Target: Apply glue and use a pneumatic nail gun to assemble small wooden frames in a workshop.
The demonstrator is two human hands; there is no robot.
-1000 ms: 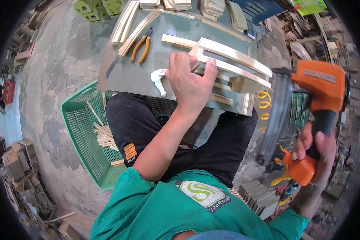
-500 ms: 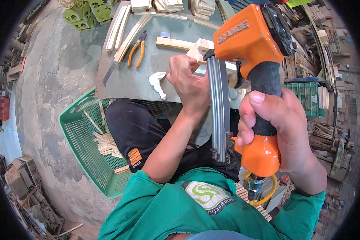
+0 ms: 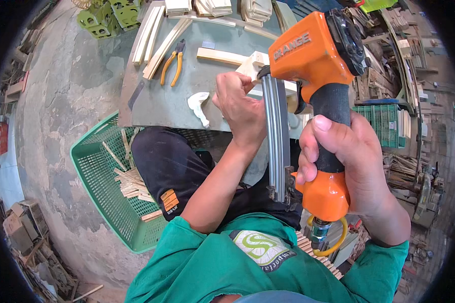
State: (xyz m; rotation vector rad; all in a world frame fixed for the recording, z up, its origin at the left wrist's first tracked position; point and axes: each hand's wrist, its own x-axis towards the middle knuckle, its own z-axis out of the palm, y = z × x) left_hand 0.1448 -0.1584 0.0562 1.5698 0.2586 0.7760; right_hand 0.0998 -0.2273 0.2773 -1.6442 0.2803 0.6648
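Note:
My right hand (image 3: 341, 156) is wrapped round the black grip of an orange air nail gun (image 3: 313, 48). The gun's grey magazine (image 3: 274, 136) slants down in front of me, and its nose is at a pale wooden piece (image 3: 252, 65) on the table. My left hand (image 3: 241, 103) has its fingers bent round the near end of that wooden piece; the magazine hides part of the grip. Behind the gun, a light wooden strip (image 3: 221, 56) lies on the table beside the piece. Left of my hand is a crumpled white item (image 3: 198, 107).
On the grey table (image 3: 162, 108) lie pliers with orange handles (image 3: 172, 65), long wooden strips (image 3: 167, 48) and stacked wood pieces (image 3: 255, 11). A green basket (image 3: 131, 222) with wood scraps stands at the left. At the right is a green crate (image 3: 379, 121); a yellow hose (image 3: 341, 240) hangs below the gun.
The nail gun and my right hand have shifted slightly left and down. My left hand keeps its hold on the wooden piece.

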